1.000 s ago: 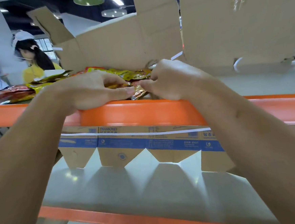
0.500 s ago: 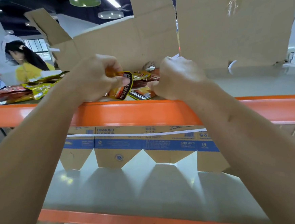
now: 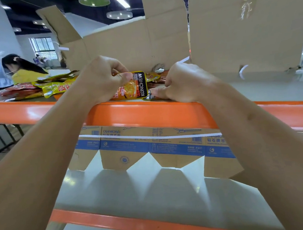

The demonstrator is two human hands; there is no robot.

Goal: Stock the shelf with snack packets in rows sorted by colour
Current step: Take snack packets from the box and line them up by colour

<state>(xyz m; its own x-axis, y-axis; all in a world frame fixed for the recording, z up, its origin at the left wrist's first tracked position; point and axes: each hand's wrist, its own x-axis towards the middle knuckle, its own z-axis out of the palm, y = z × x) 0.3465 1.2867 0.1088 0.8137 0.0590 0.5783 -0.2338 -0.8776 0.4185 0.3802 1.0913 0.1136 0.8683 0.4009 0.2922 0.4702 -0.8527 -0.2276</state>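
Left hand (image 3: 104,78) is pinching the top edge of an orange packet (image 3: 130,89), thumb in front, fingers curled behind. The packet is hanging tilted just above the front of the top shelf (image 3: 147,113), with its black KONCHEW band facing the camera. Right hand (image 3: 184,83) is resting on the shelf just beside it, grip curled. Its thumb tip is pressing the near end of a second packet (image 3: 150,96) that is lying flat; this looks like a pinch, but the fingers underneath are hidden. More orange-brown packets are lying behind, near the cardboard backing (image 3: 132,43). Yellow packets (image 3: 58,87) and red packets (image 3: 21,88) are sitting in loose piles further left on the same shelf.

Likely step: the person is adding the orange packet to the orange row. To do it well:
- Lower it flat, touching the second packet, with the band turned the same way.
- Line up the near edges with the shelf's front lip.
- Use the right hand to pin the neighbour so it is not sliding.
- Pinch the seam only, without crushing the contents.

Risks: the foil looks slippery, so a packet could be slipping over the orange beam. The orange row also needs to be well apart from the yellow pile.
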